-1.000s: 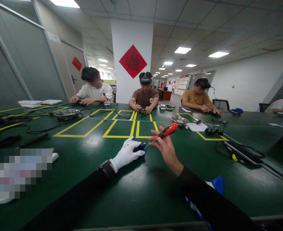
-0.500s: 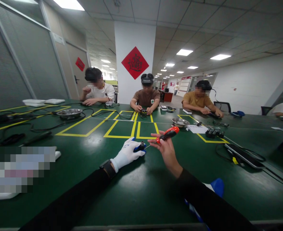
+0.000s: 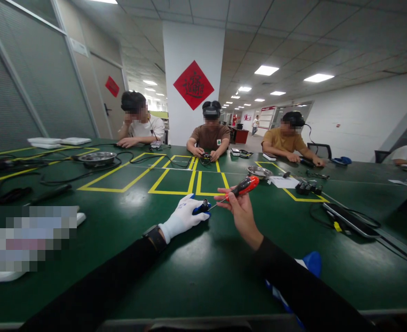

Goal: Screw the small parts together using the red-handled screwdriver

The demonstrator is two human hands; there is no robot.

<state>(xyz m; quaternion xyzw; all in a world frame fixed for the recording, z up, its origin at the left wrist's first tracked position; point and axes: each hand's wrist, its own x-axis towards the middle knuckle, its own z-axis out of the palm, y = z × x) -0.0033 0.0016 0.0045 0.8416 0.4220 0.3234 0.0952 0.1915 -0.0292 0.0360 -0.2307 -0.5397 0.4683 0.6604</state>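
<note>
My left hand [image 3: 183, 216], in a white and blue glove, is closed on a small black part [image 3: 201, 209] with a metal piece sticking up from it. The bare fingers of my right hand [image 3: 240, 210] grip a red and black screwdriver [image 3: 244, 186]. Its shaft slants down to the left, and the tip is at the black part; whether it sits inside the part is too small to tell. Both hands are above the green table [image 3: 189, 286].
A blue and white glove [image 3: 313, 263] lies beside my right forearm. Further right is a black device [image 3: 350, 220] with cables. Metal bowls [image 3: 98, 159] [image 3: 260, 172], black blocks [image 3: 307, 188] and paper stand farther back. Several people sit across the table.
The view has tilted slightly, so the background sits a little higher. Both hands keep their holds; the screwdriver handle has shifted slightly and its shaft still points at the black part.
</note>
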